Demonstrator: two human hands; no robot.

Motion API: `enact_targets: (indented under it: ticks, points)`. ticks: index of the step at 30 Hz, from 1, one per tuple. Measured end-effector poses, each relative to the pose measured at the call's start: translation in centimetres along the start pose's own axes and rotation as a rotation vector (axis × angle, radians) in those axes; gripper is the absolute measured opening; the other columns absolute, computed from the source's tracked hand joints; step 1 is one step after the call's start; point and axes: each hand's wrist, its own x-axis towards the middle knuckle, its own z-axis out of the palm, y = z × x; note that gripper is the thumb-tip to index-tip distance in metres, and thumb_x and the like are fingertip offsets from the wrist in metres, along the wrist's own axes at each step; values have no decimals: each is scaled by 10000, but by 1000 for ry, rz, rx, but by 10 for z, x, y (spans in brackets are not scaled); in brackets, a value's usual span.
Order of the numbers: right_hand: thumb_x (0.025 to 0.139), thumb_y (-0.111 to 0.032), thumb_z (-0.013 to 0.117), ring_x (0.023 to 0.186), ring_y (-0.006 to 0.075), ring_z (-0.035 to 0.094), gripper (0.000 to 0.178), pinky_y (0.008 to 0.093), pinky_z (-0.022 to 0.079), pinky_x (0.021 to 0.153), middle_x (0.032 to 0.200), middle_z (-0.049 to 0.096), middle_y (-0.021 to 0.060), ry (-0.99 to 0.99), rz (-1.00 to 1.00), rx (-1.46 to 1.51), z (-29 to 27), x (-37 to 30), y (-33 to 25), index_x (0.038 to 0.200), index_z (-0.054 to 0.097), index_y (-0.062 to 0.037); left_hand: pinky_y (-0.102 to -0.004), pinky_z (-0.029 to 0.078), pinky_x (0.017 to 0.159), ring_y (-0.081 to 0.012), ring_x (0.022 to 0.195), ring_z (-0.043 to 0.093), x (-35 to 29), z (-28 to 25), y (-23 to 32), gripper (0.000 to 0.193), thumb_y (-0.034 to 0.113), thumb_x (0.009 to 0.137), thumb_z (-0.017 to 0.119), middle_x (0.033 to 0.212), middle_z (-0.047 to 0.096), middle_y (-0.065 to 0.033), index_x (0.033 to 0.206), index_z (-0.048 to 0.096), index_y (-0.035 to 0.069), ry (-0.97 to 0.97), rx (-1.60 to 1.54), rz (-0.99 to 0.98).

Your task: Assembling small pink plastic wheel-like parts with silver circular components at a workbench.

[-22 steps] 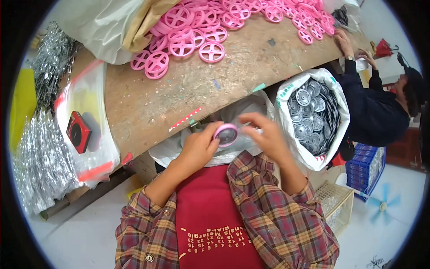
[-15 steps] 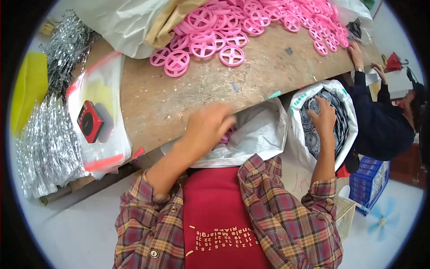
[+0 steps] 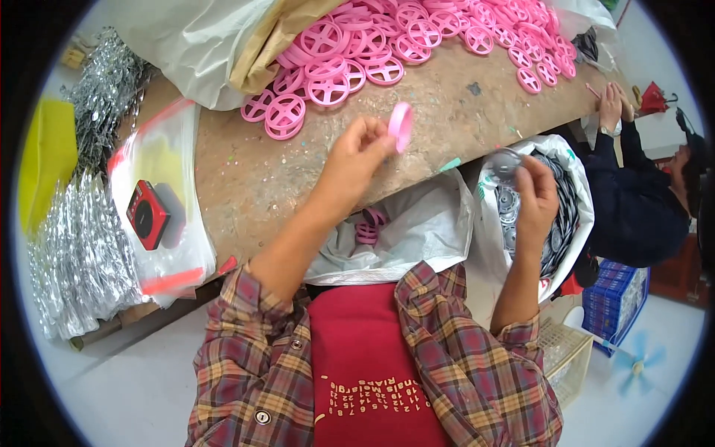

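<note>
The head view shows the left hand lifted above the wooden surface, its fingertips pinched on a single pink spoked wheel held edge-on, where half a second ago that hand was pressed down into the white plastic bag at the near edge of the surface. The right hand, which then was buried in the white sack of silvery metal discs to the right, has come up out of it and now grips one silvery disc between thumb and fingers, just above the sack's rim. So each hand has come away from its own bag with one part, and the two parts are apart, the pink wheel left and farther, the disc right and nearer; they look about to be brought together, much as they were held close at the chest a little earlier. A few more pink pieces lie in the open white bag below. On the far side of the surface is a heap of pink wheels; to the left a red box on a clear bag and bundles of silvery strips. At the far right another person's hands work at the surface's edge.
</note>
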Motion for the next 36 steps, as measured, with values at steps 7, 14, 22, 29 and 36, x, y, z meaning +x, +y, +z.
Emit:
enact_targets:
  ticks: [7, 14, 22, 29, 36]
  points:
    - [855, -34, 646, 779, 85, 542, 201, 212, 433, 697, 909, 617, 16, -244, -274, -98, 88, -35, -19, 1055, 622, -20, -323, 527, 889, -156, 984, 610, -57, 7, 23, 299, 203, 959, 538, 1112, 587, -82, 1175, 499, 1, -119, -722, -421]
    - [893, -92, 619, 808, 80, 553, 192, 219, 449, 725, 897, 604, 14, -623, 92, 59, 93, -42, -23, 1062, 609, -3, -258, 505, 768, -137, 906, 616, -79, -14, 1, 286, 141, 957, 516, 1023, 640, -65, 1207, 542, 5, -119, -223, -155]
    - [904, -93, 593, 831, 87, 568, 214, 221, 463, 732, 935, 607, 21, -590, 324, 268, 91, -56, -11, 1094, 547, -5, -282, 507, 761, -138, 890, 624, -86, -3, 7, 320, 98, 939, 516, 1024, 646, -113, 1236, 489, -17, -107, -357, -196]
    - [805, -122, 705, 893, 146, 594, 408, 283, 475, 762, 994, 625, 72, -791, 127, -129, 73, -75, -10, 1164, 539, -24, -336, 519, 767, -252, 921, 658, -102, -14, -7, 466, 101, 870, 596, 1063, 639, -149, 1309, 442, 63, -314, 209, -110]
    - [884, -114, 590, 786, 164, 603, 171, 285, 482, 728, 893, 658, 72, -178, 10, -656, -43, 8, 47, 1008, 655, -18, -358, 502, 705, -301, 823, 645, -81, -50, 23, 386, 188, 810, 683, 1062, 646, -151, 1171, 611, 72, -445, 536, -13]
